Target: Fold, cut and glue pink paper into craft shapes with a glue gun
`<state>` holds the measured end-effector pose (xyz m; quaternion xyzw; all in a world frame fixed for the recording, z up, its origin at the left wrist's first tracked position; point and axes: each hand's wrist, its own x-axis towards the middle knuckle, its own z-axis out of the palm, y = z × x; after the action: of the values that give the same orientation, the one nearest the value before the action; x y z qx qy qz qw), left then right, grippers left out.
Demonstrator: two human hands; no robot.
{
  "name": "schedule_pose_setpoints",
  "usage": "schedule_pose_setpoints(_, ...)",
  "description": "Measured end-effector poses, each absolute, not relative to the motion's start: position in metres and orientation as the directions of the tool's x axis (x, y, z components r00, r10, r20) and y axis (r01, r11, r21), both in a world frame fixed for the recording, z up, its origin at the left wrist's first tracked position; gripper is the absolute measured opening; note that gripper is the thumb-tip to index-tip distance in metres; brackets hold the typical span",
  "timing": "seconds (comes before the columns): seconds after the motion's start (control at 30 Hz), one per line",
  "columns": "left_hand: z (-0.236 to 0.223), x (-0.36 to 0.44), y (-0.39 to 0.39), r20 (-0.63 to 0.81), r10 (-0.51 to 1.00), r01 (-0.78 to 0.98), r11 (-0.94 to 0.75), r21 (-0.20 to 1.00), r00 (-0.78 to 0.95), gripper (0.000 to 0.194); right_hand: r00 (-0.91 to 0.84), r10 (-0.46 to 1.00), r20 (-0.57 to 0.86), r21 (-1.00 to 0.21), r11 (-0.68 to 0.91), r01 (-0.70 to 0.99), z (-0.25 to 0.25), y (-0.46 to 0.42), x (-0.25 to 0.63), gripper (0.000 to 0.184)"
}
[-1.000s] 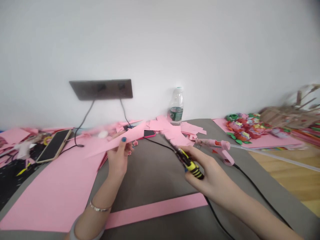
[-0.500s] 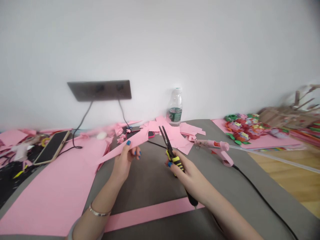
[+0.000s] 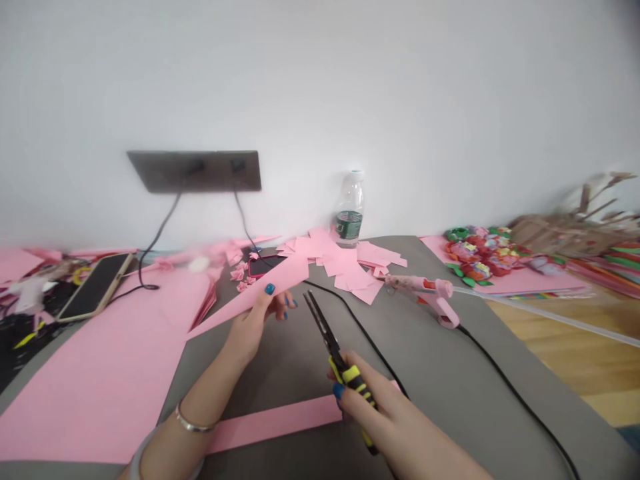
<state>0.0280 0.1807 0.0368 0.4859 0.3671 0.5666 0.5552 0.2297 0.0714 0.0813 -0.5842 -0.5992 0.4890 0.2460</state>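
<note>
Working over a broad grey-topped desk (image 3: 435, 353), we are pinching a tapered pink paper strip (image 3: 255, 297) in our left hand (image 3: 250, 327), while our right hand (image 3: 373, 417) is gripping black-nosed, yellow-striped cutters (image 3: 345, 373), blades (image 3: 320, 330) slightly parted, just beside the strip. We are judging this a cutting step; the next move calls for closing the blades on the strip.

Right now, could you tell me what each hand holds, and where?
Left hand: a tapering pink paper strip, by its lower edge. Right hand: black-bladed scissors, by their yellow-and-black handles.
</note>
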Motion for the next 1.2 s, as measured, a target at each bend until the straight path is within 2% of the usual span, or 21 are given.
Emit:
schedule_pose_setpoints(0.17,0.032,0.031,0.175,0.130,0.970,-0.240,-0.079,0.968,0.207,0.053,-0.164,0.947,-0.275,-0.897,-0.191,0.399,0.061,0.070,0.219,0.015)
schedule_pose_setpoints(0.4,0.022,0.033,0.167,0.096,0.956,-0.167,-0.050,0.985,0.279,0.049,-0.125,0.967,-0.222,-0.917,-0.163,0.365,0.053,0.074,0.211,0.012)
schedule_pose_setpoints(0.8,0.023,0.033,0.165,0.112,0.934,-0.115,-0.077,0.990,0.340,0.047,-0.127,0.961,-0.244,-0.915,-0.185,0.358,0.057,0.073,0.213,0.019)
schedule_pose_setpoints(1.2,0.025,0.034,0.162,0.077,0.952,-0.033,-0.070,0.997,0.295,0.051,-0.095,0.954,-0.285,-0.917,-0.242,0.317,0.065,0.071,0.207,0.021)
